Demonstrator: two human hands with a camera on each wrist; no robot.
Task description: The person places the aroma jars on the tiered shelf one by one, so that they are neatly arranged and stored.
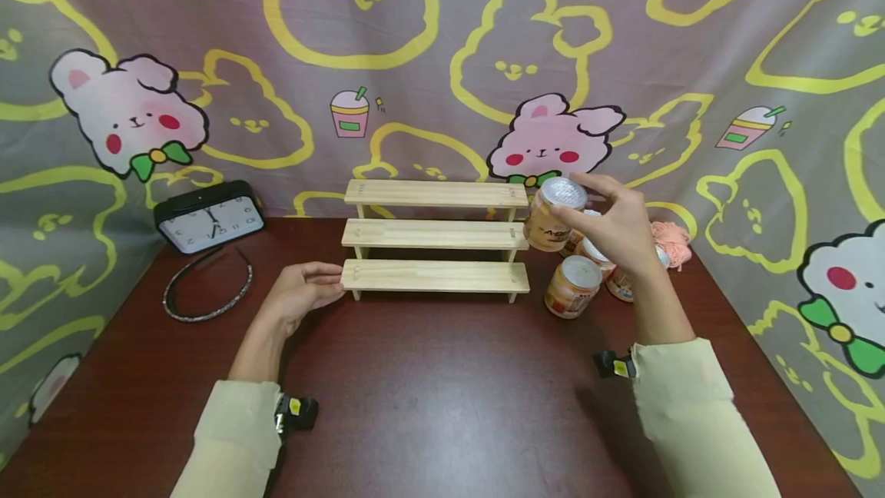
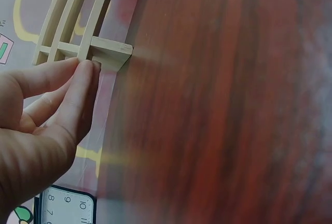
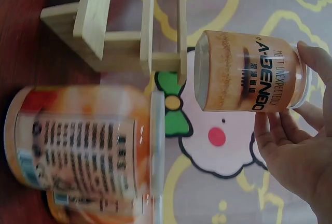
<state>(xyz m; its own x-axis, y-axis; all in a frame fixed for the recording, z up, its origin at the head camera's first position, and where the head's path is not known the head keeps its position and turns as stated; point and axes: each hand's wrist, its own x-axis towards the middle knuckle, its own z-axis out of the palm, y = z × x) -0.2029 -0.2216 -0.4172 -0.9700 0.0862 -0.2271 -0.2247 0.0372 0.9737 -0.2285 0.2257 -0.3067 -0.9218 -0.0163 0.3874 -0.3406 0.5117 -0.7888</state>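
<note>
A light wooden three-step rack (image 1: 434, 275) stands on the table. At the left end of its lowest step is my left hand (image 1: 301, 295); in the left wrist view the thumb and fingertips (image 2: 85, 68) pinch that edge. My right hand (image 1: 612, 223) grips a clear can with an orange-brown label (image 1: 549, 225) near its silvery lid, holding it up by the rack's right end. Dark lettering shows on this can's label (image 3: 249, 73) in the right wrist view. Just below it, another labelled can (image 1: 572, 287) stands on the table, with several more partly hidden behind my right hand.
Pink yarn (image 1: 671, 243) lies behind the cans at the right. On the left are a black-framed clock (image 1: 210, 217) and a dark glittery headband (image 1: 207, 317). A patterned curtain (image 1: 415, 29) hangs close behind the rack. The brown tabletop (image 1: 429, 390) stretches in front.
</note>
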